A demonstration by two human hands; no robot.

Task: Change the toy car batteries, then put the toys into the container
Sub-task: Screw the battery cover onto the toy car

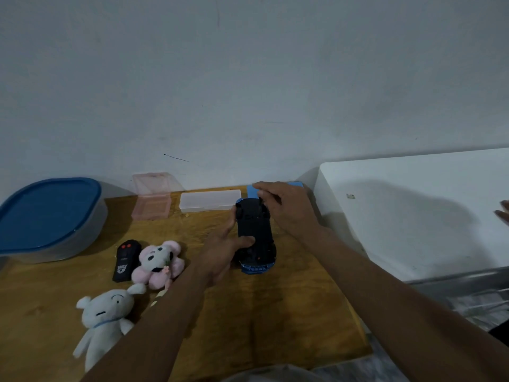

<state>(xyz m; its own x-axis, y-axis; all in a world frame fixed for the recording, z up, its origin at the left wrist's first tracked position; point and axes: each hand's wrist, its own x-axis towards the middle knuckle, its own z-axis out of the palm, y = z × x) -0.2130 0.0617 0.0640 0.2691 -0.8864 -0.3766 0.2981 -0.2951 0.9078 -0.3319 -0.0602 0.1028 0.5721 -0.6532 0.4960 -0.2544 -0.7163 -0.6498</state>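
Far left, the container [49,213] is seen with its blue lid on, so nothing can go in yet. Just right of it, a pink box [151,199] stands open against the wall. Nearer the camera, a black remote [125,260], a pink plush [158,261] and a white plush [106,321] are laid on the wooden table [289,326], close together.

A clear flat case [209,199] sits by the wall, mid-frame. The toy car [254,238] is held over the table at centre, flipped with its black underside up (blue body only showing at both ends). It is gripped by the left hand [223,252], thumb pressed on the chassis and fingers wrapped along the side. Its far end is pinched by the curled fingers of the right hand [283,208]. Whether the battery hatch is open cannot be told; the detail is too dark. A blue box [296,184] is partly hidden behind the right hand.

Judged step: battery compartment being worked at. Risks:
- The car could be twisted out of the left grip if the hatch is forced.
- A small cover or cell could be dropped and rolled off the table edge.
- The plush toys could be knocked by the left forearm, which passes just over them.
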